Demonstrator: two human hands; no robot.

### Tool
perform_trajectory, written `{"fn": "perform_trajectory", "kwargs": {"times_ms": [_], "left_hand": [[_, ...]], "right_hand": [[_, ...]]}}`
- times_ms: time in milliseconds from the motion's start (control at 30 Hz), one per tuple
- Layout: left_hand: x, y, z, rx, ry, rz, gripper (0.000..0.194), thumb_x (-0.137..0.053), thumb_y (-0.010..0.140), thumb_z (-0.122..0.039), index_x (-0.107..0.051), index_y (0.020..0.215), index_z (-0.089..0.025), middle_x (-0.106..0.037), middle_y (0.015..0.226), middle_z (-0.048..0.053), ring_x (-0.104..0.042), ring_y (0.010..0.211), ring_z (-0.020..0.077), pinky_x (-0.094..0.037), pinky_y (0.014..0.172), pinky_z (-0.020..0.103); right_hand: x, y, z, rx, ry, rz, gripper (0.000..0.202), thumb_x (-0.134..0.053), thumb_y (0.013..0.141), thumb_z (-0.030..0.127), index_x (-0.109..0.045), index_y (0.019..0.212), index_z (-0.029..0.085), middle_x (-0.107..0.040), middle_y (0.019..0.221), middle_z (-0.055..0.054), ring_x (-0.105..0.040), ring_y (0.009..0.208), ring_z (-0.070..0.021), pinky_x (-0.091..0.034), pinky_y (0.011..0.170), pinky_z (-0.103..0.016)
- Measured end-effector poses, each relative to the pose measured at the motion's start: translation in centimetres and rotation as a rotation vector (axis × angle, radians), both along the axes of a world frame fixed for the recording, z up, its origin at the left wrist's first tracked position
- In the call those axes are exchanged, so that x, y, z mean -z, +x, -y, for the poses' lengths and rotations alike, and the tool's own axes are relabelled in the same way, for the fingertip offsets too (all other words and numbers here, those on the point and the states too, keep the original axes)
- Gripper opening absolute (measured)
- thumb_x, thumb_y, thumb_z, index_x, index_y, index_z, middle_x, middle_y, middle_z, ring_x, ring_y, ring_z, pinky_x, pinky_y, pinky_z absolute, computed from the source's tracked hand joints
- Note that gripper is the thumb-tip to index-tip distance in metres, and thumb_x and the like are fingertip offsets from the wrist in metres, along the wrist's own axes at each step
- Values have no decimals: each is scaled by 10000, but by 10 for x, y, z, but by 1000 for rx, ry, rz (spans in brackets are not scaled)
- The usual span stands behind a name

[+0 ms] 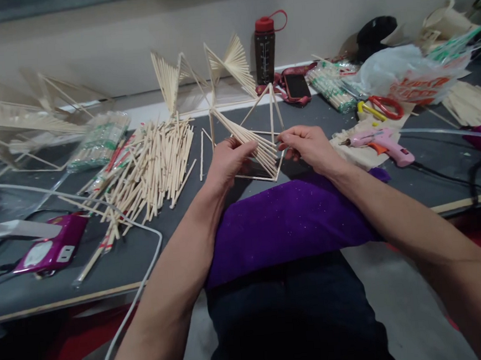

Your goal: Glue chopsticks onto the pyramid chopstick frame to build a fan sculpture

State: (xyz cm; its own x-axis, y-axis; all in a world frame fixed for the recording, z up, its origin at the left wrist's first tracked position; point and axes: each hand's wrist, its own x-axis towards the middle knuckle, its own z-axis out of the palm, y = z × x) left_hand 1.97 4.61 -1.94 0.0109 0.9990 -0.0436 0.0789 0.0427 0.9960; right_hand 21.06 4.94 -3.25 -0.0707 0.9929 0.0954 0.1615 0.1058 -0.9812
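Note:
In front of me stands a model of thin wooden sticks [250, 137], an angular frame with a slanted fan of sticks across it. My left hand [231, 157] is closed on the fan's left side, thumb on top of the sticks and the other fingers partly hidden behind them. At the fan's right end, my right hand [302, 142] has its fingertips pinched together close to the stick ends. Whatever it pinches is too small to make out. Under my forearms a purple cloth [283, 218] lies at the table's front edge.
Loose sticks [156, 164] are heaped at the left, near a purple power adapter [54, 244] and a white cable [159, 236]. A pink glue gun [381, 144] and red-handled scissors [387, 107] lie right. Behind stand finished-looking stick models [231, 67] and a bottle [265, 53].

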Motion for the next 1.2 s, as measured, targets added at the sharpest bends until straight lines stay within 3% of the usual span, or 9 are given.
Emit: {"fn": "perform_trajectory", "kwargs": {"times_ms": [133,367,567,667,733,933,1033,1100,1200], "left_hand": [[-6,-4,3,7,5,-102,119,-696,674,-238,-635,694,-137,-645,653,42,-486,391,76,-331,375,208],[-7,-9,0,-15,13,-64,96,-681,707,-190,-604,704,-132,-635,648,14,-506,370,65,-349,346,199],[-7,-18,-6,-48,61,-78,117,-684,708,-185,-584,668,-139,-568,547,-19,-495,361,71,-331,344,206],[-10,-20,-6,-46,93,-79,122,-680,709,-177,-573,658,-148,-563,541,-24,-489,363,69,-318,346,207],[-11,-19,-6,-41,103,-79,116,-671,715,-175,-571,662,-151,-565,549,-27,-494,369,68,-318,351,205],[-11,-15,-2,-24,115,-115,124,-660,723,-197,-557,666,-158,-547,525,-35,-528,408,84,-347,380,201],[-9,-15,-2,-18,136,-130,118,-653,722,-208,-558,669,-162,-554,528,-31,-539,430,89,-350,390,199],[-8,-15,-3,-17,141,-136,113,-656,720,-224,-569,681,-163,-561,537,-27,-550,442,94,-344,389,198],[-7,-17,-4,-25,140,-143,124,-663,713,-238,-570,679,-164,-557,540,-28,-562,455,101,-342,391,197]], "right_hand": [[1,7,-2,44,17,-50,159,-604,805,293,-668,812,149,-667,699,-19,-564,496,-60,-372,421,-177],[-6,27,-3,131,144,-101,108,-613,776,234,-671,741,151,-475,451,64,-418,368,-50,-300,374,-194],[-25,67,-17,515,379,-256,85,-589,789,232,-648,739,197,-460,501,64,-411,399,-60,-286,365,-192],[-26,75,-18,583,458,-262,100,-581,800,244,-640,726,213,-447,480,66,-393,395,-72,-287,373,-205],[-23,68,-13,492,443,-157,114,-574,804,245,-664,750,200,-451,470,68,-389,398,-71,-308,404,-210],[-6,19,8,-76,275,389,285,-658,766,314,-719,999,161,-648,676,3,-548,598,-117,-418,590,-256],[2,3,6,-188,278,591,379,-666,779,337,-695,1118,167,-681,729,-19,-583,659,-144,-420,637,-270],[4,-2,5,-236,303,608,301,-631,813,315,-718,1067,178,-699,785,-33,-606,712,-153,-425,672,-274],[-3,0,9,-347,329,432,174,-596,840,273,-745,848,184,-697,815,-31,-602,735,-133,-430,689,-266]]}}
